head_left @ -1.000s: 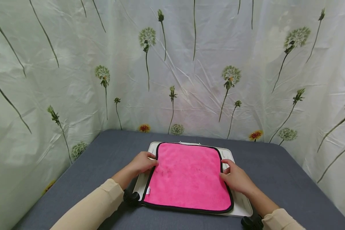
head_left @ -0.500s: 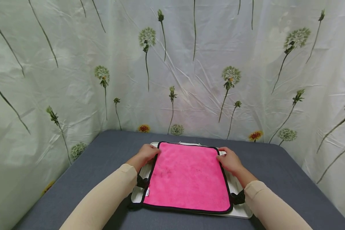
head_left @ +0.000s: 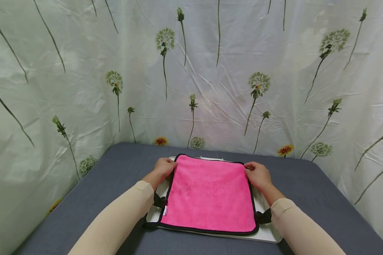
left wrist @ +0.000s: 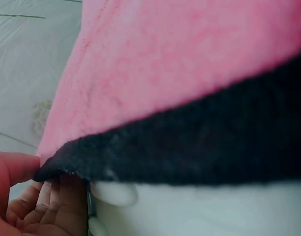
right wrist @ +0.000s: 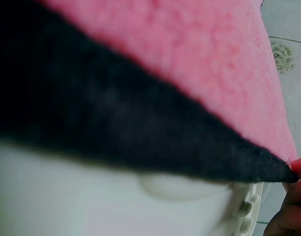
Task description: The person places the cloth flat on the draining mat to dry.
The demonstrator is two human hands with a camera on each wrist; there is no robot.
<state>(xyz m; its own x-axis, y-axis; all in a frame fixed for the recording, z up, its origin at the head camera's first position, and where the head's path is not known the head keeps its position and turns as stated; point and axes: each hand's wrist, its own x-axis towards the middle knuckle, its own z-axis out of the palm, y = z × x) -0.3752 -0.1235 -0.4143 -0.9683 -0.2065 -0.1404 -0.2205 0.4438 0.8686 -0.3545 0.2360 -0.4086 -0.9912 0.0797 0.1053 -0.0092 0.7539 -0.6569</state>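
Note:
A pink plush cloth [head_left: 210, 194] with black edging lies spread over a white plastic tray or board [head_left: 269, 230], covering most of it. Near the cloth's far left corner my left hand [head_left: 163, 168] pinches the edge between thumb and fingers; the left wrist view shows the thumb on top and the fingers beneath the black trim [left wrist: 140, 147]. At the far right corner my right hand [head_left: 257, 174] pinches the opposite edge. In the right wrist view its fingertips [right wrist: 300, 166] close on the tip of the black trim. A small white label [head_left: 165, 210] shows at the cloth's left side.
The tray rests on a table with a dark grey cover [head_left: 115, 184]. Behind and to both sides hangs a pale curtain [head_left: 229, 71] printed with dandelions. Black straps [head_left: 263, 216] sit at both wrists, close over the cloth's side edges.
Both hands have slid from the middle of the cloth's sides up to its far corners. In the last half second the cloth's far corners have spread slightly and the left one has risen a little.

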